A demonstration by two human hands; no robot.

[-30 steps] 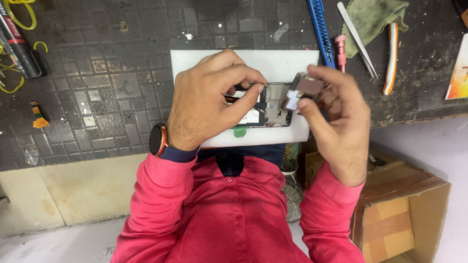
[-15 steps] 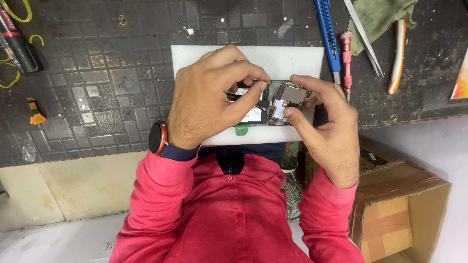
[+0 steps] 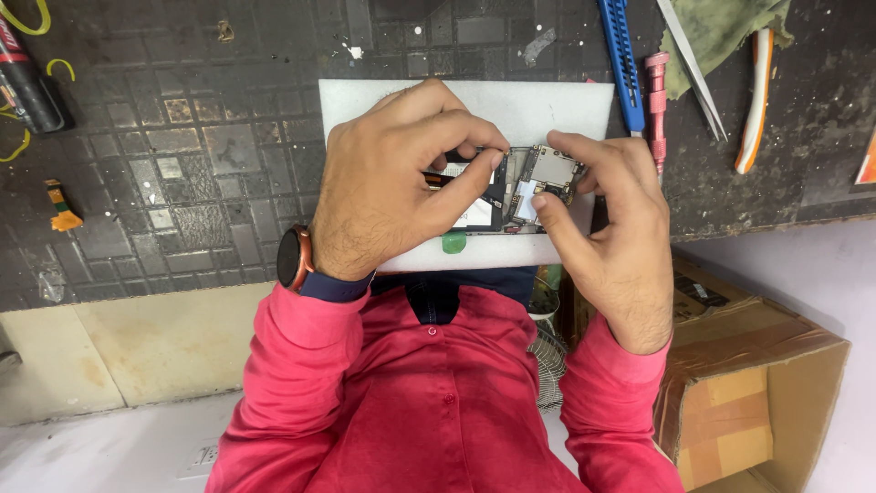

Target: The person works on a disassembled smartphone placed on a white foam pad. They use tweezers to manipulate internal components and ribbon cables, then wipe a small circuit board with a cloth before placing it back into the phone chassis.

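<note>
**Opened Phone on a White Pad, Both Hands Closed on It**

Dark, gridded work mat [image 3: 182, 164], scuffed and stained, with a white foam pad [image 3: 547, 105] near its front edge. On the pad, an opened phone [image 3: 511, 192], long axis running left to right, circuit board [image 3: 552, 169] exposed at its right end. Left hand [image 3: 383, 196] draped over the phone's left part from above, thumb and forefinger pressed together in a pinch near the middle of the device; whatever sits between them too small to tell. Right hand [image 3: 611, 228] at the board end, forefinger curled onto the board's top edge, thumb pressed up against a pale strip just below it, so a pinch across the board. Right hand the nearer one to the board; left the nearer to the phone's body. Dark watch [image 3: 294, 258] on the left wrist. Beyond the pad: blue utility knife [image 3: 620, 59], pink screwdriver [image 3: 655, 100], tweezers [image 3: 691, 64], green cloth [image 3: 721, 32]. Cardboard box [image 3: 757, 374] off to the right, below the table edge.
</note>
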